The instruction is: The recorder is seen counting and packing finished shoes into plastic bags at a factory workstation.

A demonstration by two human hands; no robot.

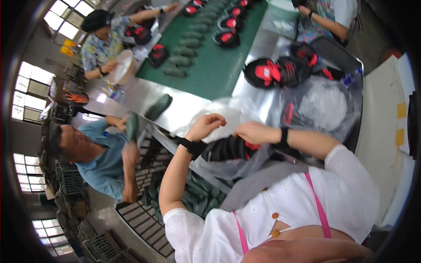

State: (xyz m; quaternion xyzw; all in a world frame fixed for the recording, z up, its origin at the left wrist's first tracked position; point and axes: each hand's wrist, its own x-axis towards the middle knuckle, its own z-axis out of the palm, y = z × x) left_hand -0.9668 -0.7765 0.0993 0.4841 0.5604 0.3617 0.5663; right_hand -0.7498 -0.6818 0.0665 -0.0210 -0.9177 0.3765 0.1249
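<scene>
Nearest: a person in a white buttoned top with pink straps, both forearms raised over a steel bench (258, 48).

Left hand (205, 126): black wristband, fingers curled together and pinching the upper edge of a clear plastic bag (228, 115).

Right hand (255, 132): black wristband, fingers closed on the same bag just beside the left hand. Below both hands, a black shoe with red trim (230, 150) sits partly inside the bag, at the near edge of the bench.

Just beyond, to the right: a heap of clear plastic bags (324, 105), one showing a red and black shoe inside.

Behind the heap: a pair of black and red shoes (280, 72) lying on the bench, touching each other.

Left of the bench, lower down: a person in a blue shirt (103, 166) holding a dark green shoe last (131, 126); racks of similar lasts (197, 197) beneath.

Farther: a green conveyor belt (219, 65) carrying a row of dark green lasts (186, 50) and more black and red shoes (226, 38).

Far left: a person in a patterned shirt (103, 46) holding a pale round object. Far right: another person's forearm at the belt's end.
</scene>
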